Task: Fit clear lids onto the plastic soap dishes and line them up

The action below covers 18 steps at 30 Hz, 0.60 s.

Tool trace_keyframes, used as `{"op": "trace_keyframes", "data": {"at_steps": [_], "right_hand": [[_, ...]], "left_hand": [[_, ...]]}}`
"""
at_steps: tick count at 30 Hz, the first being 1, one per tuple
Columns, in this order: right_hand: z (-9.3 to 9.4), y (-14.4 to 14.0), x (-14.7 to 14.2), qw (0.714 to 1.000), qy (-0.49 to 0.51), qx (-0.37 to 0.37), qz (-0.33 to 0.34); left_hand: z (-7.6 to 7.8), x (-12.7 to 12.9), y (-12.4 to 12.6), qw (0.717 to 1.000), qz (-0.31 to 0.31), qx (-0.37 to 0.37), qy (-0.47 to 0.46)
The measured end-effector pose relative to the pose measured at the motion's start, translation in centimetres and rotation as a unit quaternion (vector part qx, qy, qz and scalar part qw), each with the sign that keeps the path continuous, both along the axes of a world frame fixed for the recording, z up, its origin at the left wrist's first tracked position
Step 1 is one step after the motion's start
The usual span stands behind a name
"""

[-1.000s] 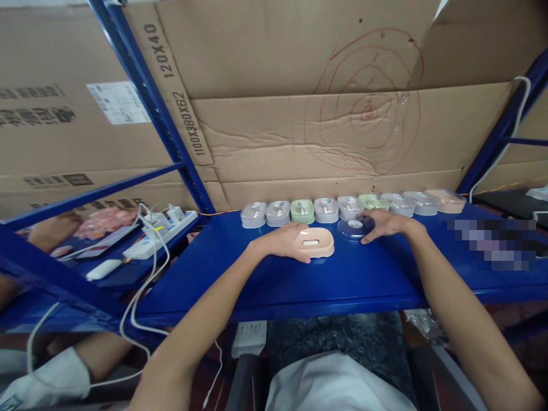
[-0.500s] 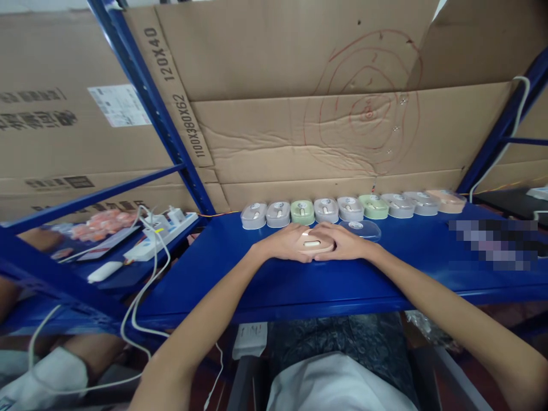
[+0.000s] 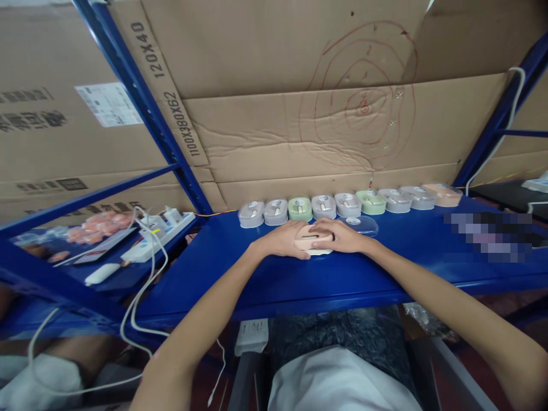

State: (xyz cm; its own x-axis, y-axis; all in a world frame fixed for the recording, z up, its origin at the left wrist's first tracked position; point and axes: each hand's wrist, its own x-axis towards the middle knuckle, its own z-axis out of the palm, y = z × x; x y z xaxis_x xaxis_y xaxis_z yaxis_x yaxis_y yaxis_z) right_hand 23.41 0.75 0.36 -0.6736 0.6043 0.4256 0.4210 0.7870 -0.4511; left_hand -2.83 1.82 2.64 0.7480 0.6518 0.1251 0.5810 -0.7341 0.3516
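A small peach-coloured plastic box (image 3: 307,244) with rounded corners sits low over the blue shelf, between my two hands. My left hand (image 3: 281,240) wraps its left side, thumb toward the near edge. My right hand (image 3: 347,238) grips the right side, with fingers on the top beside a dark slot. A clear lid (image 3: 363,226) with a round sticker lies just behind my right hand. The box's underside and far side are hidden.
Several lidded boxes, grey, green (image 3: 299,209) and peach (image 3: 443,195), line the back against cardboard (image 3: 274,137). Blue posts (image 3: 141,85) frame the shelf. At left are a power strip (image 3: 148,245), white cables (image 3: 160,285) and pink bagged pieces (image 3: 100,225). A blurred patch (image 3: 488,237) lies right.
The box has been tilted or turned in my hands; its pale slot now looks dark. My right fingers have shifted onto its top. The view has moved slightly.
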Motion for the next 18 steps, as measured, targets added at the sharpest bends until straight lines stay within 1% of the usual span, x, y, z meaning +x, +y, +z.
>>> {"op": "trace_keyframes", "data": {"at_steps": [4,8,12,18], "right_hand": [[-0.12,0.16,0.14,1.000,0.023,-0.012,-0.010],[-0.03,0.21,0.16,0.997,0.052,-0.027,-0.047],[0.43,0.18,0.20,0.993,0.091,-0.042,-0.065],[0.52,0.80,0.84,0.976,0.170,-0.081,-0.111]], "left_hand": [[-0.18,-0.11,0.16,0.999,0.030,-0.022,-0.021],[-0.22,-0.12,0.14,0.997,0.034,-0.030,-0.059],[-0.20,-0.16,0.11,0.994,0.036,-0.042,-0.091],[-0.76,-0.29,0.52,0.986,0.036,-0.080,-0.141]]}}
